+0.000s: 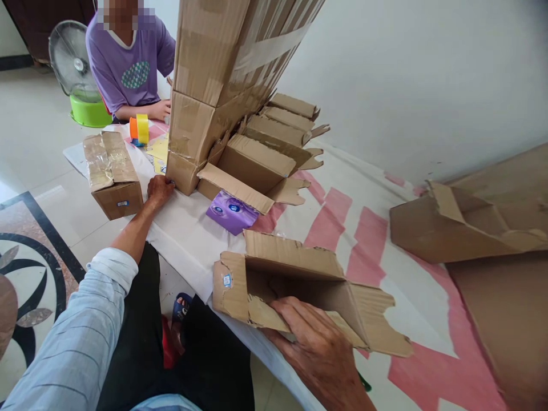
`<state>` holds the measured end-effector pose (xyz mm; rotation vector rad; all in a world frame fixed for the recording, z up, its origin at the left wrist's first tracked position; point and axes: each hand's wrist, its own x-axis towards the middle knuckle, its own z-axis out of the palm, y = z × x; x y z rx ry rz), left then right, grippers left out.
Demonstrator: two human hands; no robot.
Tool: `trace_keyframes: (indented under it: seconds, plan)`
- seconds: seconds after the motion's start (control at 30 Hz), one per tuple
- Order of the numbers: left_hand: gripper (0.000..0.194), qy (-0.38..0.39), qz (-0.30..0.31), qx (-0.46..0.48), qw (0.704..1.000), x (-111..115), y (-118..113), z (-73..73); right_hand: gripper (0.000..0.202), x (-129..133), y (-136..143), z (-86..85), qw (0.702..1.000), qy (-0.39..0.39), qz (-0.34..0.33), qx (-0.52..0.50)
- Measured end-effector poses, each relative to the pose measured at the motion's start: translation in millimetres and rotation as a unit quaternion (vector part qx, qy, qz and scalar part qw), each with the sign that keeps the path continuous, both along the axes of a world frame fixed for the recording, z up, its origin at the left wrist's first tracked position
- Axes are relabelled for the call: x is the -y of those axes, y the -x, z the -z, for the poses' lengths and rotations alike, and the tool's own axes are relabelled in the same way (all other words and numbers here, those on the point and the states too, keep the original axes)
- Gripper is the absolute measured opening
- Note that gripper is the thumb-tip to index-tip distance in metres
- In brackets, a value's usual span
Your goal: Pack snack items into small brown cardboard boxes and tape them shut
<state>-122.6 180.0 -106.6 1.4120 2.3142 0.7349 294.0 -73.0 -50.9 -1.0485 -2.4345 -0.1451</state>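
One open cardboard box point(295, 285) lies at lower centre, its long axis running left to right, directly under the nearer right hand point(314, 342), whose fingers pinch its near wall. Farther off, left of centre, the left hand point(160, 191) curls beside the tall carton stack point(190, 128).

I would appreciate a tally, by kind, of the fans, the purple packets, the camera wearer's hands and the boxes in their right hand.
Fan: 1
Purple packet: 1
Left hand and right hand: 2
Open box: 1
Total: 5
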Motion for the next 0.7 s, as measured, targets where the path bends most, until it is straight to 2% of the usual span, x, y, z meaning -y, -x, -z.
trace_keyframes:
  seconds: [0.13, 0.47, 0.57, 0.7]
  plan:
    - [0.024, 0.0, -0.006, 0.007, 1.0, 0, 0, 0.5, 0.025, 0, -1, 1.2, 1.0, 0.009, 0.003, -0.007]
    - [0.019, -0.005, -0.028, 0.055, 0.998, -1, -2, -0.9, 0.029, 2, -1, 3.5, 1.0, 0.011, 0.009, -0.012]
    - [0.022, -0.014, -0.045, 0.093, 0.995, 1, -4, -1.3, 0.031, 3, -1, 3.1, 1.0, 0.013, 0.011, -0.016]
    - [0.027, -0.004, -0.057, 0.192, 0.98, 6, -12, -0.1, 0.033, 3, -2, 0.7, 1.0, 0.013, 0.007, -0.01]
